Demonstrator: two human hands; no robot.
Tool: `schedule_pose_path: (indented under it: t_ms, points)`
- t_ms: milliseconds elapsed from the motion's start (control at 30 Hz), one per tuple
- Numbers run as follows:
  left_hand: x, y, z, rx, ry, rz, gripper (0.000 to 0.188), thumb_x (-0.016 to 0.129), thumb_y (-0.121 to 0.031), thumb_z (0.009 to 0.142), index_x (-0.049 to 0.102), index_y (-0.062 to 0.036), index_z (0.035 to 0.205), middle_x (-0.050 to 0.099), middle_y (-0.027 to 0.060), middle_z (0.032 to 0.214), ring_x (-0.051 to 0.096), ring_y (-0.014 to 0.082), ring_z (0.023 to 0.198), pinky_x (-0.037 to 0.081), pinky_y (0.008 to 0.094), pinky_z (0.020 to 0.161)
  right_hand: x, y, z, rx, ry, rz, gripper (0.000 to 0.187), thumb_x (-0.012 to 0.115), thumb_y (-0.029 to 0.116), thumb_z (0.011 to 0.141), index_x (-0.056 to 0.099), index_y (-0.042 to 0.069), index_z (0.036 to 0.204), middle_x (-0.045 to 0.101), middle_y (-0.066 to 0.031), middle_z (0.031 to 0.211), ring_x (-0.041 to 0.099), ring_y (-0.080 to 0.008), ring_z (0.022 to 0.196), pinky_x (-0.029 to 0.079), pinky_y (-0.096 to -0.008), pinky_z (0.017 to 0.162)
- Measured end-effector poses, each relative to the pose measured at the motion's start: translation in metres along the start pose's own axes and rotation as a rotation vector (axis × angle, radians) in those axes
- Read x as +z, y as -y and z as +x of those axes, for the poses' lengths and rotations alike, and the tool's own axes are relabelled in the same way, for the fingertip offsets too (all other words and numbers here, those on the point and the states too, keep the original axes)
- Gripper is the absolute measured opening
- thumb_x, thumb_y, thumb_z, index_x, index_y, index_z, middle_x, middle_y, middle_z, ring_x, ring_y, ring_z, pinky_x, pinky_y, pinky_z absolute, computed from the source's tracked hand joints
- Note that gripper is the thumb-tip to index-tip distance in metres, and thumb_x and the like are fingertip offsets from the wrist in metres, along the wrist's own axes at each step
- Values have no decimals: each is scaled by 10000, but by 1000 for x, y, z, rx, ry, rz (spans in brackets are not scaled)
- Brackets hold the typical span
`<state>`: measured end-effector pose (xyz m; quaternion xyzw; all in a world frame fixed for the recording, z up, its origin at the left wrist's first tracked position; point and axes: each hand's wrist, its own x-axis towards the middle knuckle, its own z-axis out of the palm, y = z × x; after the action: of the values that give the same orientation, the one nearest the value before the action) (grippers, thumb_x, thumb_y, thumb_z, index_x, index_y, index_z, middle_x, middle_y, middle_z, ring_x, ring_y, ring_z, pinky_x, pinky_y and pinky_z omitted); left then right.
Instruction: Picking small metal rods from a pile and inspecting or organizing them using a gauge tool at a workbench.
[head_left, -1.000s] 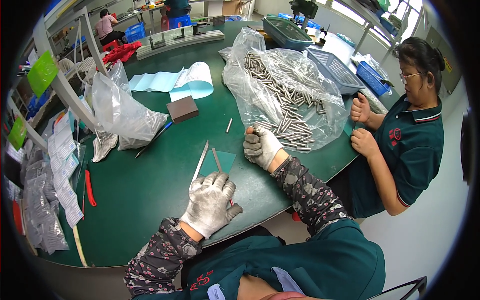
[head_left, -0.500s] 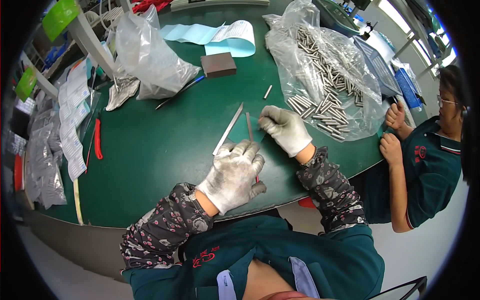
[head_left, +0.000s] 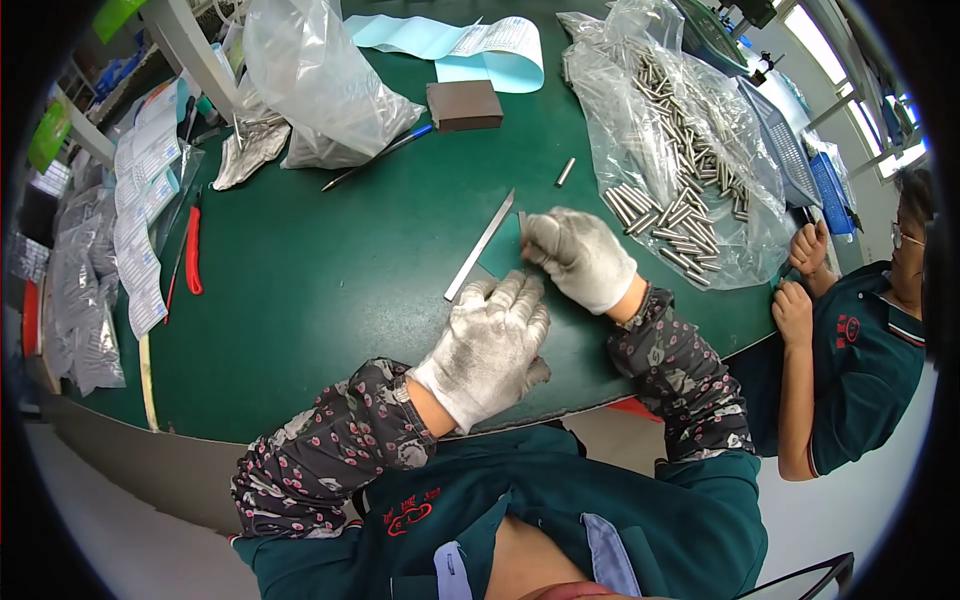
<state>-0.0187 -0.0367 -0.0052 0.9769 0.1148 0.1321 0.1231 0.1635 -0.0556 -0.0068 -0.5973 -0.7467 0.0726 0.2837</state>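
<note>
The right hand (head_left: pixel 580 262) has moved from beside the metal pins (head_left: pixel 685 150) to the green sheet (head_left: pixel 502 252) on the table (head_left: pixel 320 270), fingers curled; the left hand (head_left: pixel 487 345) stretches over the dark strip (head_left: pixel 521 219). Neither's grip can be told.

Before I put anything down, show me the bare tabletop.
Widest: between the red-handled tool and the left hand. Smaller: between the brown block and the bright metal strip. Crowded: right, under the clear bag and metal pins; far left, papers and plastic bags.
</note>
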Motion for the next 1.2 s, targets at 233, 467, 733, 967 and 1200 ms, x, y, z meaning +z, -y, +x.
schedule_pose_path:
  t_ms: [233, 467, 733, 967, 1200]
  points:
    - [-1, -1, 1, -6, 13, -24, 515, 676, -338, 606, 572, -17, 996, 516, 137, 1141, 465, 261, 1096, 341, 388, 923, 0, -1, -5, -29, 23, 97, 110, 589, 93, 738, 491, 46, 749, 524, -101, 666, 511, -301, 649, 404, -370, 581]
    - [-2, 0, 2, -11, 23, -20, 518, 683, -331, 597, 570, -16, 993, 519, 135, 1135, 471, 260, 1087, 341, 391, 922, 2, -4, -5, -6, 58, 196, 85, 572, 114, 753, 512, 70, 795, 541, -95, 684, 540, -292, 687, 421, -370, 600]
    - [-2, 17, 6, -73, -276, -470, 363, 660, -166, 636, 576, -59, 973, 591, 87, 895, 569, 216, 809, 450, 325, 725, -11, 16, -5, -211, -346, 74, 126, 637, 93, 714, 583, 48, 819, 530, -66, 663, 510, -244, 607, 394, -334, 540]
    - [2, 31, -1, -517, -235, -1871, 293, 545, -277, 851, 531, -43, 1026, 558, 32, 783, 473, 83, 603, 379, 209, 519, -8, 33, -8, -463, -276, -1, 352, 628, 7, 666, 555, 47, 1009, 588, -106, 752, 550, -237, 530, 427, -313, 453]
    - [0, 33, 3, -514, -470, -1718, 224, 495, -258, 880, 497, -43, 943, 531, 45, 777, 499, 121, 657, 425, 253, 609, -24, 19, 3, -369, -373, -20, 321, 556, -23, 662, 587, 55, 972, 592, -125, 938, 582, -268, 739, 487, -336, 613]
